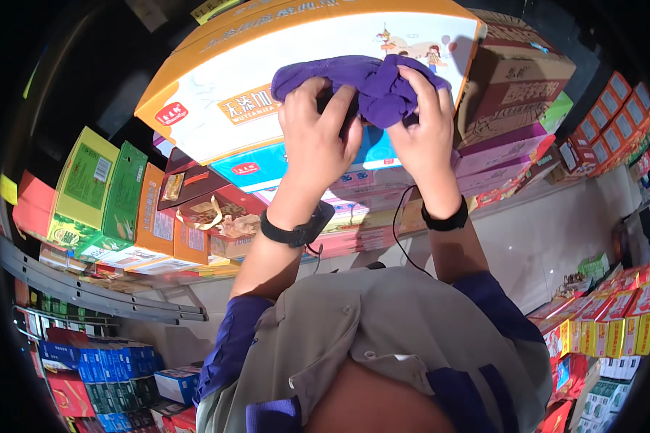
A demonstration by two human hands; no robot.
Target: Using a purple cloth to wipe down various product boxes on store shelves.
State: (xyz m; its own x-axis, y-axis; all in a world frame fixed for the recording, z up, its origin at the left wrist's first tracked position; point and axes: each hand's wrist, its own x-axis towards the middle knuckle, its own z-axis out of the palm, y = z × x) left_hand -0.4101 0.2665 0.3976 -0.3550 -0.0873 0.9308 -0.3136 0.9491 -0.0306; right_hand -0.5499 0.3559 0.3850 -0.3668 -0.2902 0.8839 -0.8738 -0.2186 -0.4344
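Observation:
A bunched purple cloth (368, 85) is gripped between my two hands at the front of a large white and orange carton (224, 79). My left hand (318, 133) has its fingers curled into the cloth's left part. On the right end, my right hand (424, 126) closes its fingers over the cloth. Part of the cloth is folded into a lump near my right fingers. Both wrists wear black bands, and the left band (296, 229) carries a dark box-shaped piece.
Below the white carton lies a blue carton (249, 169). Brown cartons (520, 76) stand to its right. Green and yellow boxes (94, 177) are at the left, above a metal ladder (87, 278). Stacked red and yellow boxes (614, 314) stand at the lower right, blue boxes (115, 375) at the lower left.

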